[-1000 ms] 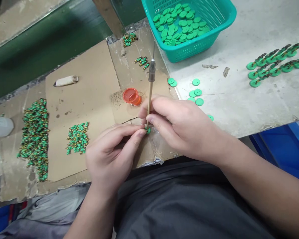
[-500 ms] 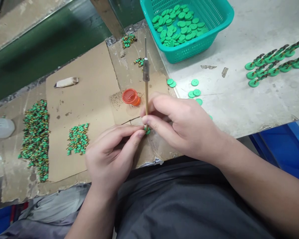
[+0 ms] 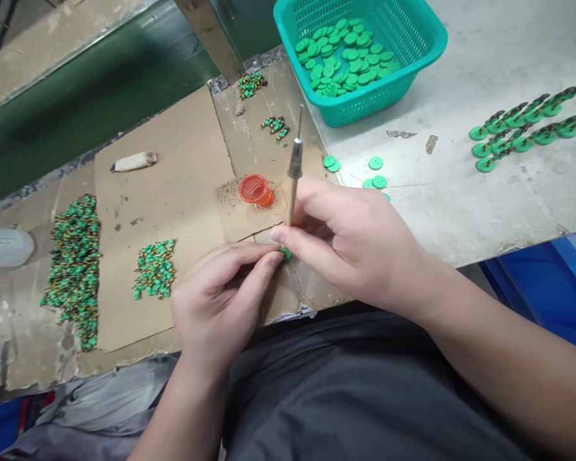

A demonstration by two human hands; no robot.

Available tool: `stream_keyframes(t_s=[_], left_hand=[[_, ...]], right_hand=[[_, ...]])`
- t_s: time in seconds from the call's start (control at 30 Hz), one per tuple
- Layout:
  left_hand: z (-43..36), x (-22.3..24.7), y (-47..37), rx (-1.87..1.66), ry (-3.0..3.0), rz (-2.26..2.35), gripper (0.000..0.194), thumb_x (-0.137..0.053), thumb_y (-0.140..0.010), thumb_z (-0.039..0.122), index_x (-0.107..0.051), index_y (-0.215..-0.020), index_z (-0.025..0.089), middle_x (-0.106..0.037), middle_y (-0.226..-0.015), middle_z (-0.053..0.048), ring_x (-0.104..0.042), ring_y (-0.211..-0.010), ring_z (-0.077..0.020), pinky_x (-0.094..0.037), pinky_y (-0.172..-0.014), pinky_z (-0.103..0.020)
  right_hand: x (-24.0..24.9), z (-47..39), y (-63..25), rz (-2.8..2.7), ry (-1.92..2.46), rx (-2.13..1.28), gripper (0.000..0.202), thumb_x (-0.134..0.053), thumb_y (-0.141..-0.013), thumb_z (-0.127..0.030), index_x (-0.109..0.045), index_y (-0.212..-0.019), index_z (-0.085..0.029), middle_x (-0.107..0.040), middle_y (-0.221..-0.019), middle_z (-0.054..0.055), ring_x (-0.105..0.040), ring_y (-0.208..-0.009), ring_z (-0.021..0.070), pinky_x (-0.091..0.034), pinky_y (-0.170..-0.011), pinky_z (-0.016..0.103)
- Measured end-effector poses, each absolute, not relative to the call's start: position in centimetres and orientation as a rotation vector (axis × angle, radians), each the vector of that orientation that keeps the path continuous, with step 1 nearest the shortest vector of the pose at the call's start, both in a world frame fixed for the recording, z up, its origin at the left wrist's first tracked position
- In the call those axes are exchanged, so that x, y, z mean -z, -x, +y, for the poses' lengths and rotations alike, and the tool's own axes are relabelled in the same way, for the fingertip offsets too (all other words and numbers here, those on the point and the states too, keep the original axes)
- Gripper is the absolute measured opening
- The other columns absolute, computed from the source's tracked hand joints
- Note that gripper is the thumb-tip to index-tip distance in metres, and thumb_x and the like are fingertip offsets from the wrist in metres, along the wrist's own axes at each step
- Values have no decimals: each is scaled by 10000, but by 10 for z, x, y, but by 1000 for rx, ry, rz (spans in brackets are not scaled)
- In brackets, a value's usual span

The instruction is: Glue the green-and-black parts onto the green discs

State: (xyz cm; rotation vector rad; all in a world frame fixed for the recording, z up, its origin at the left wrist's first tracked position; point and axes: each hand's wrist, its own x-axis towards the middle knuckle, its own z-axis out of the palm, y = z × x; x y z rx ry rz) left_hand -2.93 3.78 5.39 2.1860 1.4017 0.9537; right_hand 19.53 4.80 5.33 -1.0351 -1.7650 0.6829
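Observation:
My left hand (image 3: 225,294) is closed in a pinch on a small green piece (image 3: 287,253), mostly covered by the fingertips. My right hand (image 3: 350,237) grips a thin wooden-handled needle tool (image 3: 292,186) between thumb and fingers. Its dark collar and metal needle point upward, and its lower end is hidden behind the right thumb. Both hands meet just above the table's front edge. Just beyond them stands a small orange cup (image 3: 256,190) with clear liquid in it. Loose green round discs (image 3: 379,182) lie beyond my right hand.
A teal basket (image 3: 360,112) of green discs stands at the back. On the left are a small heap (image 3: 154,269) and a large heap (image 3: 74,269) of green-and-yellow figures, plus a white bottle (image 3: 4,247). Rows of discs with figures (image 3: 523,144) stand at right.
The needle tool's upper end has tilted to the right and toward me. Its lower end has withdrawn behind my right thumb. My left hand keeps its pinch.

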Motion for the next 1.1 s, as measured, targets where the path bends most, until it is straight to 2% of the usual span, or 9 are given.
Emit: stream_keyframes(t_s=[0.2, 0.47, 0.63, 0.73, 0.93, 1.1], left_hand=[[39, -54, 32, -972, -2191, 1345, 161, -847, -1033, 227, -883, -1090, 373, -884, -1059, 55, -839, -959, -173, -694, -887, -333], [40, -52, 33, -995, -2183, 1371, 115, -882, -1000, 251, -898, -1050, 353, -884, -1038, 32, -834, -923, -194, -687, -847, -334], [40, -55, 31, -984, -2177, 1366, 104, -870, -1007, 243, -894, -1034, 341, -877, -996, 43, -822, -873, -173, -675, -843, -309], [41, -56, 30, -982, -2192, 1345, 97, -856, -1018, 243, -888, -1024, 334, -873, -980, 46, -817, -855, -162, -674, -826, -294], [40, -54, 32, -989, -2191, 1382, 62, -851, -1018, 292, -891, -1002, 336, -873, -975, 19, -830, -862, -202, -694, -805, -337], [41, -54, 32, -983, -2221, 1343, 103, -837, -1018, 235, -879, -1008, 329, -869, -962, 35, -822, -845, -182, -678, -792, -311]], right_hand=[[-54, 52, -194, -1797, 989, -635, 171, -646, -1135, -169, -586, -991, -238, -712, -969, -40, -698, -853, 141, -545, -811, 260], [-46, 51, -195, -1871, 992, -630, 87, -576, -1190, -216, -632, -1126, -235, -699, -965, -27, -704, -894, 165, -544, -818, 274], [-44, 52, -195, -1872, 958, -639, 78, -589, -1190, -233, -640, -1131, -229, -702, -957, -21, -694, -881, 171, -538, -813, 279], [-44, 53, -194, -1887, 946, -658, 73, -600, -1178, -214, -646, -1126, -234, -714, -969, -22, -691, -878, 172, -540, -819, 281], [-48, 55, -192, -1898, 934, -678, 133, -547, -1188, -183, -660, -1155, -245, -737, -1003, -28, -704, -905, 164, -538, -831, 280], [-52, 56, -190, -1900, 902, -747, 132, -582, -1142, -119, -630, -1127, -241, -765, -1050, -19, -716, -941, 166, -530, -835, 272]])
